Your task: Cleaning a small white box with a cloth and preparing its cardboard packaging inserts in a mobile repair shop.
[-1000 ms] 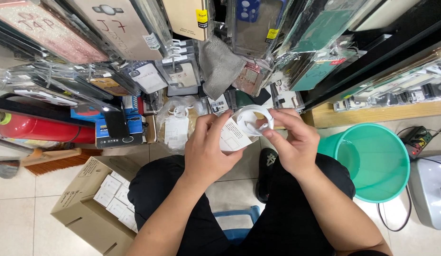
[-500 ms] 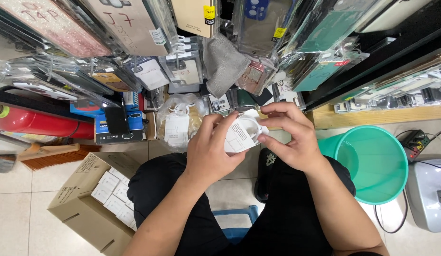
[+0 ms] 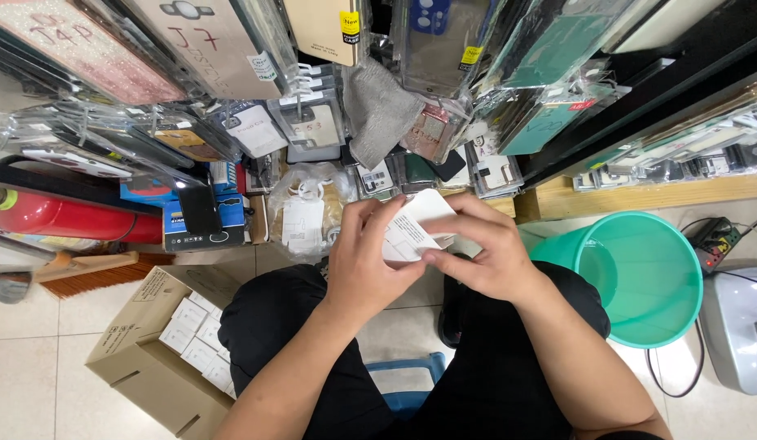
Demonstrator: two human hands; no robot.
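**A:** Seated shopkeeper, seen from above. What fills the frame around the hands?

**B:** Beyond the hands, a wall of hanging phone cases in glossy clear plastic sleeves [image 3: 232, 49], overlapping like shingles, with a limp grey woven cloth [image 3: 378, 110] draped among them. To the right of the right hand stands a round, smooth turquoise plastic bucket [image 3: 639, 277]. Below and left of the left hand sits an open brown corrugated cardboard box [image 3: 150, 358], packed with small white cartons [image 3: 195, 334].

**A:** And farther out?

**B:** Far left of the left hand lies a red cylindrical fire extinguisher [image 3: 61, 216], on its side, with a straw-bristled broom [image 3: 85, 269] under it. At the far right edge, a grey hard-shelled appliance [image 3: 737, 326] with a black power strip [image 3: 716, 236] just beyond it. Beneath the forearms, black trousers and a blue plastic stool edge [image 3: 407, 383].

**A:** The hands themselves?

**B:** The left hand [image 3: 366, 261] and right hand [image 3: 484, 253] meet above the lap. Both grip a small flat white cardboard packet [image 3: 411, 232] with rounded corners and faint printed panels. Left fingers curl around its left edge; the right thumb and forefinger pinch its lower right edge. The packet sits tilted between the two hands, touching both.

**A:** Anything just past it?

**B:** A crinkled clear plastic bag holding white tagged items [image 3: 305, 212], just beyond the left hand.
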